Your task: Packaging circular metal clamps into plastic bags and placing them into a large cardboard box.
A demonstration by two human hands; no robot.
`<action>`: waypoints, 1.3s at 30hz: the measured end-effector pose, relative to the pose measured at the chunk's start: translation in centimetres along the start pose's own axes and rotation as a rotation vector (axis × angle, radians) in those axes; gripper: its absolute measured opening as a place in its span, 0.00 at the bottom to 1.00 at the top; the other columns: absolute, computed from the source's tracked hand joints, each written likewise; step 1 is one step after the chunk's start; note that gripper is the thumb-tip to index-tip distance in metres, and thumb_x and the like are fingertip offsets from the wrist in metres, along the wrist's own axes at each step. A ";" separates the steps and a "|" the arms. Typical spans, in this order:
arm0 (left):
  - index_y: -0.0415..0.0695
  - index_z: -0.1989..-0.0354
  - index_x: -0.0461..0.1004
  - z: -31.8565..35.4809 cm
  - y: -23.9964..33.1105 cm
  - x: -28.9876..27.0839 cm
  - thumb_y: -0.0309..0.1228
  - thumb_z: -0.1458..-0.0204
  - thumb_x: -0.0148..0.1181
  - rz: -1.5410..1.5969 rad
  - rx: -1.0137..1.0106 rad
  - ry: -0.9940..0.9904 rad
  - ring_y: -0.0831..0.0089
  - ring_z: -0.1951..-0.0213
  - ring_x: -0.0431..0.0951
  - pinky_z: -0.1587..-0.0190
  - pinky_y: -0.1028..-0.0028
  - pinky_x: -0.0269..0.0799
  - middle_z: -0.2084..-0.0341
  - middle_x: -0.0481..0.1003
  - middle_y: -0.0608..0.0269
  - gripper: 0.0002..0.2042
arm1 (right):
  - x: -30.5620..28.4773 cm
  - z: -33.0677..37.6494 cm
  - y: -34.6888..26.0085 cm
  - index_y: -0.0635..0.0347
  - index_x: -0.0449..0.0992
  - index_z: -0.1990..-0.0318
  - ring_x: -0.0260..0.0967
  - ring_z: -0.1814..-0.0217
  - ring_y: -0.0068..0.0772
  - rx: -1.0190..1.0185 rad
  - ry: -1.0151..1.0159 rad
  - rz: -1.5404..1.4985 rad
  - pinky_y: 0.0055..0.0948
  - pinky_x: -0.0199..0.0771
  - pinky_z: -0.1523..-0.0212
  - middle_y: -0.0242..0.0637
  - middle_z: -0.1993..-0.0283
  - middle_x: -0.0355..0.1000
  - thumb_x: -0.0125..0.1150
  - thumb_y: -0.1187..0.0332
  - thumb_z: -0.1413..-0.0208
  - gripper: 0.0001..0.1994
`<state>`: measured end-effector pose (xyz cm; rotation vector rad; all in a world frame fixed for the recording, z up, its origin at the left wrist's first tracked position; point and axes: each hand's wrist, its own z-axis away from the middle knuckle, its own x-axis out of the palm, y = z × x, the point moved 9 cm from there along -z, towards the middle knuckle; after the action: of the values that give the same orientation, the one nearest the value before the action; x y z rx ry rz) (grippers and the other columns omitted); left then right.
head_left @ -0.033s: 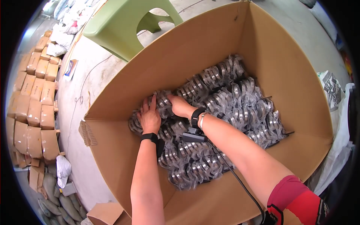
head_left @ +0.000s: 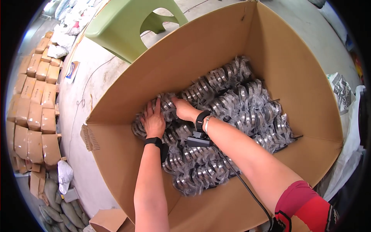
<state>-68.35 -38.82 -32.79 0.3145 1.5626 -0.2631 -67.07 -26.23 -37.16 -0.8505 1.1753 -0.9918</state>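
Rows of shiny metal rings (head_left: 247, 118), each row bundled in thin clear plastic, lie inside a big open cardboard box (head_left: 193, 50). My left hand (head_left: 154, 121) rests on the left end of a wrapped bundle of metal rings (head_left: 165, 103) by the box's far left wall, fingers stretched and spread. At that bundle's right end, my right hand (head_left: 185, 110) grips it, with most of its fingertips hidden. Dark straps circle both wrists, and a small black device (head_left: 199, 141) hangs under the right one with a cable.
High box walls surround both forearms. Beyond the far wall stands a green plastic stool (head_left: 127, 27). Stacked cartons (head_left: 36, 100) and filled sacks (head_left: 69, 212) line the left side. A white plastic sheet (head_left: 348, 150) hangs outside the right wall.
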 end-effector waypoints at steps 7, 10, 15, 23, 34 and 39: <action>0.63 0.33 0.51 -0.1 0.2 1.1 0.33 0.46 0.50 -0.104 -0.074 -0.138 0.48 0.34 0.50 0.43 0.33 0.49 0.34 0.50 0.54 0.30 | 1.1 0.0 1.4 0.74 0.61 0.45 0.59 0.39 0.59 0.030 -0.076 0.284 0.43 0.63 0.42 0.63 0.44 0.63 0.41 0.84 0.52 0.23; 0.63 0.33 0.51 0.2 0.4 0.9 0.32 0.46 0.50 -0.057 -0.070 -0.121 0.48 0.34 0.50 0.43 0.33 0.49 0.34 0.50 0.53 0.30 | 0.6 -0.1 1.2 0.72 0.62 0.46 0.61 0.40 0.58 0.028 -0.037 0.300 0.43 0.64 0.43 0.61 0.45 0.65 0.43 0.82 0.51 0.21; 0.62 0.34 0.53 0.3 0.8 -0.5 0.32 0.48 0.53 0.009 -0.064 -0.024 0.49 0.35 0.51 0.43 0.34 0.50 0.35 0.52 0.53 0.31 | -0.8 0.4 0.3 0.72 0.62 0.46 0.63 0.42 0.57 0.019 -0.027 0.257 0.42 0.66 0.43 0.63 0.47 0.66 0.44 0.82 0.51 0.21; 0.56 0.35 0.55 0.7 1.8 -3.0 0.31 0.52 0.57 0.066 -0.126 0.066 0.50 0.36 0.54 0.44 0.35 0.52 0.36 0.54 0.54 0.32 | -3.5 0.7 -0.6 0.77 0.55 0.40 0.60 0.39 0.59 -0.065 -0.080 0.195 0.40 0.61 0.39 0.68 0.45 0.63 0.41 0.83 0.55 0.29; 0.49 0.39 0.62 1.9 5.6 -0.4 0.34 0.51 0.54 -0.133 0.183 0.106 0.54 0.35 0.53 0.40 0.36 0.43 0.38 0.61 0.64 0.27 | -0.5 1.7 -0.8 0.72 0.51 0.36 0.58 0.35 0.53 -0.068 -0.159 0.179 0.39 0.61 0.37 0.63 0.39 0.59 0.48 0.79 0.49 0.31; 0.48 0.38 0.60 1.9 6.0 -0.1 0.36 0.52 0.57 -0.135 0.188 0.073 0.54 0.35 0.53 0.40 0.38 0.44 0.36 0.58 0.60 0.30 | -0.6 2.0 -0.2 0.73 0.52 0.36 0.61 0.38 0.55 -0.004 -0.156 0.254 0.41 0.63 0.40 0.63 0.42 0.62 0.49 0.77 0.49 0.30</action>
<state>-64.42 -33.89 -32.51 0.3688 1.6365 -0.5099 -65.15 -25.73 -36.38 -0.7464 1.1199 -0.7040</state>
